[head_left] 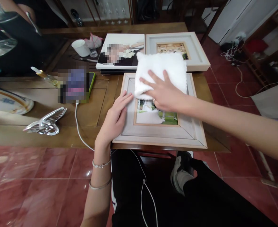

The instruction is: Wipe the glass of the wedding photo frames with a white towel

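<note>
A pale wooden picture frame [129, 135] lies flat at the table's front edge, with a photo [150, 116] of green grass and white shapes inside it. My right hand [164, 91] presses a folded white cloth [162, 67] onto the upper part of this frame, its fingers spread over the fabric. The cloth hides the top of the photo and overlaps the frame behind. Along the left side of the picture frame rests my left hand [115, 116], fingers stretched out and holding nothing.
Behind lie a white-edged photo panel [122, 39] and a second picture frame [201, 58]. To the left are a white cup [81, 48], a phone [76, 85] on a white cable [76, 121], a dropper bottle [48, 77], a clear hair claw [46, 122] and an oval plate [8, 99].
</note>
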`<state>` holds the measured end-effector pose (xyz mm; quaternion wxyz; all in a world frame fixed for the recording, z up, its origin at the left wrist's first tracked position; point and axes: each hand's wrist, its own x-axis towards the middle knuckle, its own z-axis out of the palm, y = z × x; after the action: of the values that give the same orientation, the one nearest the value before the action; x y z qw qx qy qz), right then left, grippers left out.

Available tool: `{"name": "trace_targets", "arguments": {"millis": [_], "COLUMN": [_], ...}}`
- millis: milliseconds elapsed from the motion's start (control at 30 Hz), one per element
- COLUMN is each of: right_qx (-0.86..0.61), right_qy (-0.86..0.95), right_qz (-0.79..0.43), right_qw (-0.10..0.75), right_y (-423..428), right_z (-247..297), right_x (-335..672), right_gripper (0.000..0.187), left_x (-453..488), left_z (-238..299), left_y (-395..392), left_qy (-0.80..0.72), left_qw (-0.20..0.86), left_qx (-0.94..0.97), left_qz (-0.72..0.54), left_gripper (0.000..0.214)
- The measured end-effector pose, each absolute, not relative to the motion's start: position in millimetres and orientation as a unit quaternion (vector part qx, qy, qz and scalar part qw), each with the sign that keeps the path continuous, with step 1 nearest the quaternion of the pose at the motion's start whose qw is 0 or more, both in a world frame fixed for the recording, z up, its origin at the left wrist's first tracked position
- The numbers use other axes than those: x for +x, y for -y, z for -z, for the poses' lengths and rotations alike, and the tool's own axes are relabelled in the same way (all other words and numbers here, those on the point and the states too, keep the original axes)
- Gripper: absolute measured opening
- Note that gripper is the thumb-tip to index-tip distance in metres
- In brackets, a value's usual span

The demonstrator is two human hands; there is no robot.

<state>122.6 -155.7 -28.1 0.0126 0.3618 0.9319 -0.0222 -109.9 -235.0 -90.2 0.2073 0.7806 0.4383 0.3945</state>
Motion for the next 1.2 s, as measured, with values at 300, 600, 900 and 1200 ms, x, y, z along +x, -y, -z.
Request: {"name": "trace_targets", "arguments": {"millis": [300, 600, 900, 1200], "right_qx": [0.293, 0.274, 0.398, 0.352], "right_qy": [-0.947, -0.958, -0.917, -0.936], "right_qz": [0.121, 0.084, 0.004, 0.014], "right_qw": [0.058, -0.012, -0.025, 0.008], "right_y": [285, 290, 161, 164], "right_z": [5, 17, 33, 31], "right_x": [125, 130, 124, 97], "right_gripper": [0.05, 0.051, 0.067, 0.067], "left_x": [-110, -113, -113, -110], "left_z": [88, 94, 94, 92], "left_y": [236, 236, 235, 237], "left_qy": [-0.447, -0.475, -0.464, -0.457], "left_qw": [0.203, 0.176, 0.189, 0.201], "left_qx": [0.781, 0.777, 0.777, 0.768], "left_qz": [-0.385, -0.373, -0.381, -0.4], "left_gripper": [0.045, 0.046, 0.047, 0.044]}}
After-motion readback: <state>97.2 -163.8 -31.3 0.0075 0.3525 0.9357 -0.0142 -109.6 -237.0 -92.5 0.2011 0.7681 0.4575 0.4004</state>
